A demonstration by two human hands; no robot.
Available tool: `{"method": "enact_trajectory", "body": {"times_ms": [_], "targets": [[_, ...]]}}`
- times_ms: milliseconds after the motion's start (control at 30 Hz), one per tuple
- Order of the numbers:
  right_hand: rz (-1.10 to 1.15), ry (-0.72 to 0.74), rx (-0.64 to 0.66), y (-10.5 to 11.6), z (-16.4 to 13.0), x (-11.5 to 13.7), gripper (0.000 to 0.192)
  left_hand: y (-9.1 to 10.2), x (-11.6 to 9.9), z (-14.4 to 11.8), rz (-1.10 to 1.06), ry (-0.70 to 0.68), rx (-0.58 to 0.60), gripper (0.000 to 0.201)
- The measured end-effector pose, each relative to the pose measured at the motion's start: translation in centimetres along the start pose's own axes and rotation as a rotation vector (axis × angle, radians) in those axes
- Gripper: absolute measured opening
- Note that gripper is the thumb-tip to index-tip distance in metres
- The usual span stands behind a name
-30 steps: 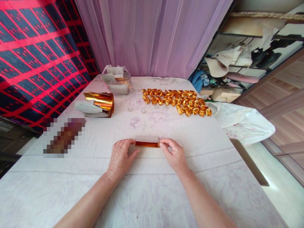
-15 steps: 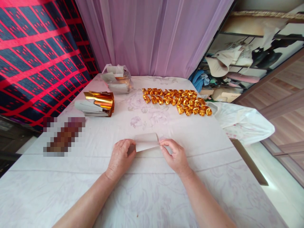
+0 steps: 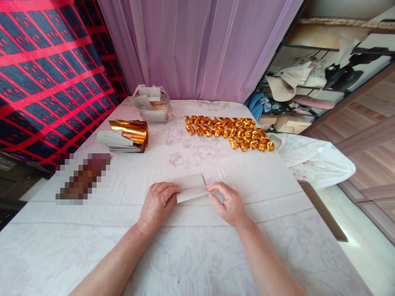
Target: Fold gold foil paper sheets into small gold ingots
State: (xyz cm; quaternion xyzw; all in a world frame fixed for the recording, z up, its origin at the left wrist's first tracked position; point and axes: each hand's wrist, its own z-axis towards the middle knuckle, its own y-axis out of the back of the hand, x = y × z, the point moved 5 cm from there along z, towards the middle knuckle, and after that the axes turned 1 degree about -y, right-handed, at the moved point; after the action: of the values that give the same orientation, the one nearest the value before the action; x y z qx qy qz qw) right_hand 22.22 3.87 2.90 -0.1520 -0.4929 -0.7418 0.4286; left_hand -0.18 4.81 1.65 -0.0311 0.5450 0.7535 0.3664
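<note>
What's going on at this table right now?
A person holds a small pale paper sheet flat on the white tablecloth, the left hand pinching its left edge and the right hand its right edge. Farther back lie rows of folded gold pieces and a stack of gold foil sheets.

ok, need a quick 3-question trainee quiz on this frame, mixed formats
1. True or false: both hands touch the folded paper piece.
2. The heap of folded gold pieces lies: A) far side of the table, towards the right; B) under the left hand; C) on the floor.
3. Fill in: the stack of gold foil sheets lies to the ____ of the hands, further back.

Key:
1. True; the right hand pinches its right end, the left hand its left end.
2. A
3. left
</note>
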Motion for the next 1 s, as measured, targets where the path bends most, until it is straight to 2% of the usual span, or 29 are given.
{"method": "enact_trajectory", "body": {"times_ms": [133, 267, 367, 500, 700, 867, 933, 1000], "targets": [[-0.029, -0.046, -0.002, 0.1, -0.2, -0.6, 0.023, 0.2, 0.3, -0.1, -0.026, 0.045, -0.016, 0.023], [-0.023, -0.033, -0.005, -0.1, -0.4, -0.7, 0.026, 0.2, 1.2, -0.4, -0.085, 0.153, -0.073, 0.017], [-0.027, -0.023, 0.004, -0.2, -0.4, -0.6, 0.029, 0.2, 1.7, -0.5, -0.205, 0.226, -0.117, 0.018], [-0.033, -0.041, -0.003, -0.2, -0.2, -0.4, 0.031, 0.6, 1.4, -0.4, -0.383, 0.245, -0.165, 0.017], [0.064, -0.057, -0.050, 0.0, 0.0, 0.6, 0.023, 0.9, 0.3, -0.2, -0.655, 0.289, -0.101, 0.015], [0.146, -0.216, -0.007, -0.6, -0.3, 0.5, 0.018, -0.4, 0.3, -0.4, -0.984, 0.424, -0.043, 0.027], [0.153, -0.277, 0.020, -1.0, -0.5, 0.2, 0.023, -1.0, 0.4, -0.6, -1.001, 0.454, -0.007, 0.034], [0.110, -0.323, 0.027, -1.3, -0.6, -0.2, 0.027, -1.3, 0.6, -0.7, -0.928, 0.459, 0.022, 0.039]]}}
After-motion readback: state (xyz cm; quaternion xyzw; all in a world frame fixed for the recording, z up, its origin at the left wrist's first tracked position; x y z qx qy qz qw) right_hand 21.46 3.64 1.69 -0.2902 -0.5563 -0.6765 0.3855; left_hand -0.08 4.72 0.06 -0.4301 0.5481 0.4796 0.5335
